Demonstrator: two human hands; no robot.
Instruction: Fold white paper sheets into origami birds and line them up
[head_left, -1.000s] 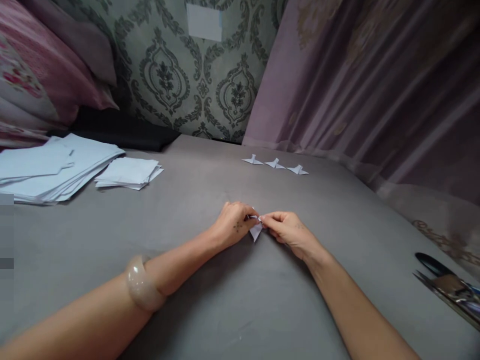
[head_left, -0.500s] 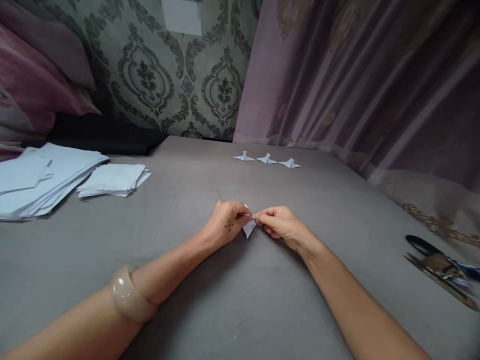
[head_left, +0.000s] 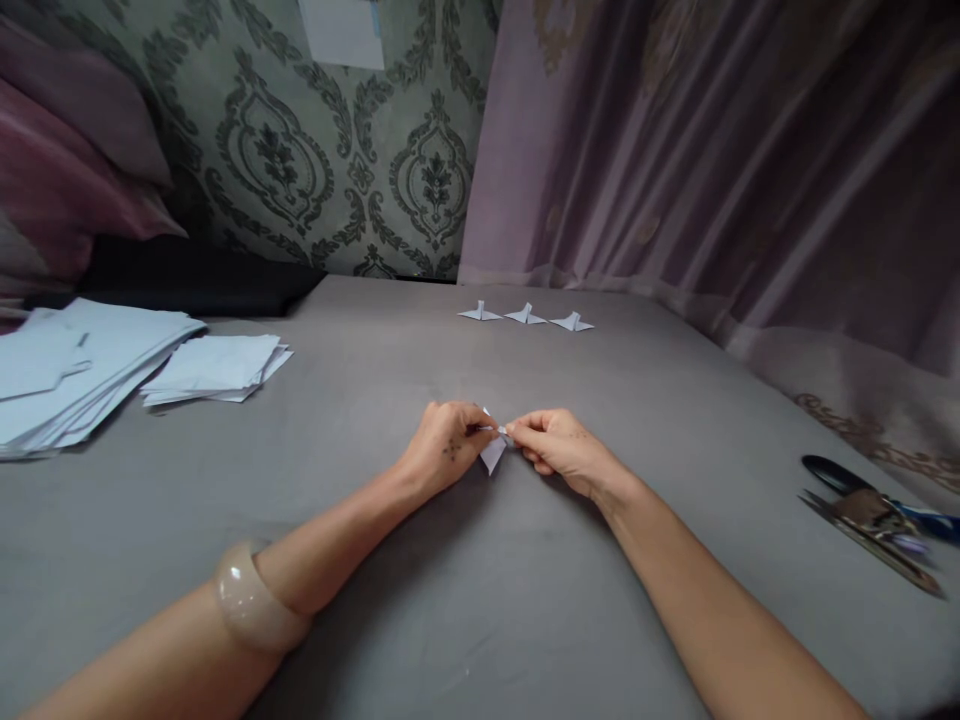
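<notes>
Near the middle of the grey worktop (head_left: 360,620), we see two bare hands almost meeting over one small folded white paper (head_left: 492,457). The left hand (head_left: 442,445) pinches it between thumb and fingers; the right hand (head_left: 559,448) nips a narrow tip on the opposite side. One pointed corner shows below the left thumb (the finer creases are too small for us to make out). We judge tearing the main risk: if the hands pulled apart, that slim tip would take the strain. A slipping left pinch could skew a fold, and hard fingertip pressure could crumple it. Beyond, three winged paper figures (head_left: 526,316) sit in a row, well apart and unlikely to be knocked.
</notes>
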